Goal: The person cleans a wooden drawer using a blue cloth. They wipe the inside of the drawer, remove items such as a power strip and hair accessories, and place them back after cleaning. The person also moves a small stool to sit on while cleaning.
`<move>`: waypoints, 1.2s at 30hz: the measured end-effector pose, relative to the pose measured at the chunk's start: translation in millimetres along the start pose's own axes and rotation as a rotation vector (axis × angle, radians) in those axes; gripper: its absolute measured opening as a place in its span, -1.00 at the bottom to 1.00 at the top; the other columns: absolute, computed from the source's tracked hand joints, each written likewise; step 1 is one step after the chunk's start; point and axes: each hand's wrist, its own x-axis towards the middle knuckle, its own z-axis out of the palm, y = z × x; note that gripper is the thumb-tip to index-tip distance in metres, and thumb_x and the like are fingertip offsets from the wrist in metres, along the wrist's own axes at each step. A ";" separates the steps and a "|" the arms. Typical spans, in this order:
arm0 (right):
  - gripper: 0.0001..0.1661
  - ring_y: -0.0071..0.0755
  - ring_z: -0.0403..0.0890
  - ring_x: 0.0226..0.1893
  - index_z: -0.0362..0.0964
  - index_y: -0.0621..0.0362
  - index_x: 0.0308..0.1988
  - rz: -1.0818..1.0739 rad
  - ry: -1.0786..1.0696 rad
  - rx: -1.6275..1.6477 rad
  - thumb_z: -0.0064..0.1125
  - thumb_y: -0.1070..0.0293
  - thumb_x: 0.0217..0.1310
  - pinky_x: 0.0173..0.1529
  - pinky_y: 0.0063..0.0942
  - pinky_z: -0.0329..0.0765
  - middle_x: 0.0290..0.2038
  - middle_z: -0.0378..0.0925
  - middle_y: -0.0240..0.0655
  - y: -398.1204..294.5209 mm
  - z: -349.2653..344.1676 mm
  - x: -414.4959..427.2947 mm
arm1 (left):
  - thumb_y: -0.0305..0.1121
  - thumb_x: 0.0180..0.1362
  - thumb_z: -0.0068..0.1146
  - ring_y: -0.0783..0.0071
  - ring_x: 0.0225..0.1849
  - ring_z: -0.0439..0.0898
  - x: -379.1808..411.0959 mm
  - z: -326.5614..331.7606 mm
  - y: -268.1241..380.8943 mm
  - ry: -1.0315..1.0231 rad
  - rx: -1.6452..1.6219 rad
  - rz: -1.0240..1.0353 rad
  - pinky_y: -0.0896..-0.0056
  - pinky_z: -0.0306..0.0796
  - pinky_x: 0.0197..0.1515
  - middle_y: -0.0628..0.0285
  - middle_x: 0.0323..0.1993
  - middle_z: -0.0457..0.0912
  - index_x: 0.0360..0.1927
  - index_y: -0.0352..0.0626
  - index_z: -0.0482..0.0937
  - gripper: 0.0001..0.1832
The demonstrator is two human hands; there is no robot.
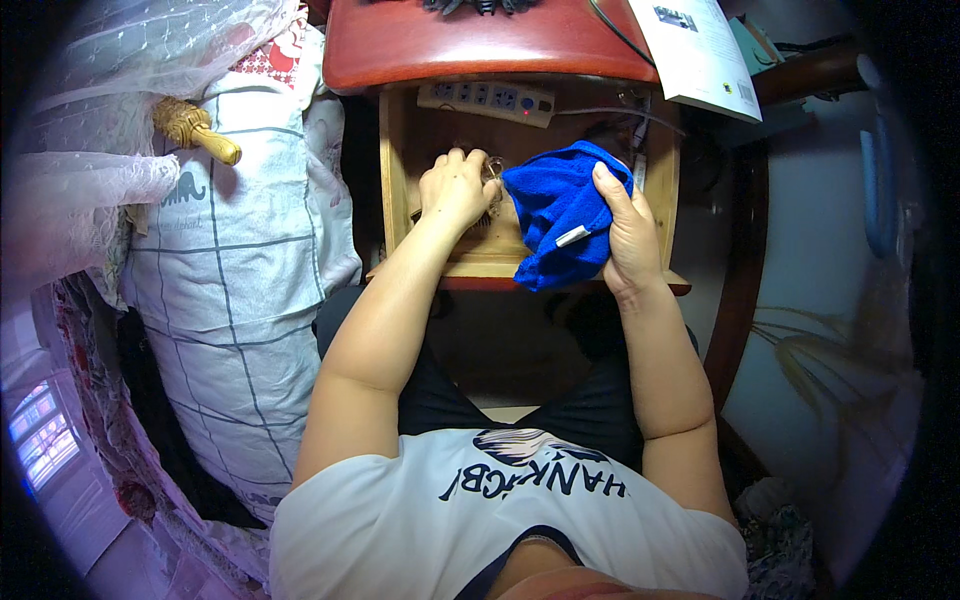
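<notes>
In the head view, my right hand (630,232) grips a blue cloth (562,202) with a small white tag, above the right part of an open wooden drawer (670,217). Inside the drawer, my left hand (457,187) reaches down with bent fingers at small clear or tangled items (493,169); whether it grips any of them is hidden. A dark comb (480,223) lies partly under that hand. At the back of the drawer sits a white power strip (487,103) with a small red light.
Above the drawer is a red wooden top (487,45) with a black object on it and a white booklet (705,60) at its right. To the left, a wooden-handled brush (199,135) rests on a checked white cloth (225,285), beside sheer netting (90,210).
</notes>
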 end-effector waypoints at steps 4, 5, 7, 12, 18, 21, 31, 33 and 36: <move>-0.60 -0.46 0.56 -0.21 0.32 0.20 0.00 -0.041 0.037 0.005 0.07 0.23 0.25 -0.07 -0.48 0.52 -0.18 0.51 -0.28 -5.6 -8.0 -0.2 | -0.09 0.04 0.14 0.13 -0.17 0.61 2.8 -6.6 5.5 -0.149 -0.043 -0.096 0.17 0.45 -0.14 0.06 -0.23 0.64 -0.06 -0.10 0.48 -0.56; -0.61 -0.44 0.57 -0.22 0.32 0.20 0.00 -0.058 0.048 -0.007 0.07 0.23 0.25 -0.09 -0.47 0.53 -0.18 0.51 -0.27 -9.5 -9.2 -0.9 | -0.11 0.04 0.15 0.13 -0.16 0.61 4.3 -6.5 4.1 -0.161 -0.078 -0.107 0.17 0.45 -0.14 0.06 -0.24 0.64 -0.06 -0.11 0.48 -0.56; -0.62 -0.42 0.58 -0.24 0.31 0.20 0.00 -0.081 0.064 -0.020 0.06 0.24 0.25 -0.11 -0.46 0.55 -0.19 0.51 -0.26 -12.5 -11.8 -1.1 | -0.14 0.02 0.17 0.14 -0.16 0.61 5.0 -5.6 -4.5 -0.190 -0.145 -0.137 0.18 0.45 -0.14 0.07 -0.26 0.64 -0.06 -0.13 0.47 -0.56; -0.59 -0.46 0.55 -0.24 0.30 0.20 0.01 -0.197 0.049 -0.118 0.07 0.22 0.25 -0.10 -0.48 0.52 -0.19 0.49 -0.27 -12.1 -13.6 6.3 | -0.44 0.10 0.11 0.57 -0.41 0.55 2.7 -13.1 -20.7 -0.206 -0.771 -0.134 0.55 0.43 -0.25 0.29 -0.47 0.55 -0.16 -0.24 0.46 -0.77; -0.61 -0.51 0.50 -0.20 0.28 0.23 0.03 -0.282 -0.013 -0.327 0.03 0.27 0.28 -0.08 -0.54 0.49 -0.15 0.46 -0.27 -8.2 5.7 2.9 | -0.47 0.22 -0.01 0.65 -0.25 0.45 -17.4 -49.9 1.5 -0.153 -1.204 0.057 0.57 0.39 -0.12 0.35 -0.35 0.48 0.00 -0.25 0.40 -0.72; -0.61 -0.51 0.49 -0.17 0.27 0.25 0.04 -0.431 -0.003 -0.437 0.03 0.29 0.29 -0.07 -0.55 0.49 -0.14 0.46 -0.26 1.2 11.9 7.9 | -0.48 0.22 -0.03 0.67 -0.25 0.44 -22.7 -58.1 1.7 -0.133 -1.216 0.094 0.58 0.35 -0.08 0.34 -0.32 0.48 0.10 -0.25 0.35 -0.64; -0.25 0.02 0.14 0.24 0.03 0.01 0.31 -0.627 -0.187 -0.909 -0.08 0.04 0.18 0.32 -0.20 0.05 0.21 0.11 0.13 4.7 31.7 12.9 | -0.40 0.31 -0.18 0.70 -0.25 0.33 -30.5 -63.4 22.1 0.009 -1.385 0.216 0.64 0.26 -0.11 0.37 -0.26 0.41 -0.09 -0.21 0.37 -0.82; -0.30 0.05 0.06 0.29 0.10 -0.03 0.29 -0.696 -0.228 -1.065 -0.06 0.07 0.17 0.34 -0.19 -0.01 0.29 -0.02 0.14 10.4 28.0 21.5 | -0.41 0.31 -0.19 0.65 -0.24 0.38 -32.8 -64.4 25.0 0.059 -1.430 0.238 0.60 0.30 -0.11 0.32 -0.28 0.45 -0.09 -0.25 0.37 -0.82; -0.38 -0.07 0.18 0.24 0.11 -0.04 0.29 -0.553 -0.293 -0.770 -0.03 0.19 0.26 0.31 -0.28 0.07 0.26 0.08 0.06 6.1 26.0 35.1 | -0.44 0.29 -0.18 0.63 -0.24 0.39 -36.0 -71.8 26.2 0.000 -1.361 0.286 0.59 0.30 -0.11 0.29 -0.30 0.46 -0.08 -0.25 0.37 -0.82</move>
